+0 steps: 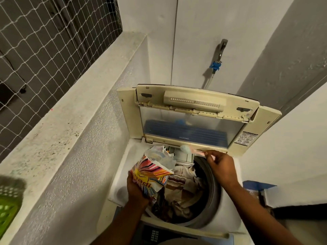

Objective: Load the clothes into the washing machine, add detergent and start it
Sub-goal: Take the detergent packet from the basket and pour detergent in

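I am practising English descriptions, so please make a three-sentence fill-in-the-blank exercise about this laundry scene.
1. The right hand holds the scoop; the detergent packet is in the ____ one.
2. The washing machine's lid is ____.
3. The basket on the ledge is ____.
Missing words: left, open, green.

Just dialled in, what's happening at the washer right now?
The washing machine has its lid up, and clothes are in the drum. The left hand grips an opened detergent packet; the right hand pinches a heaped spoon above the drum's back edge.
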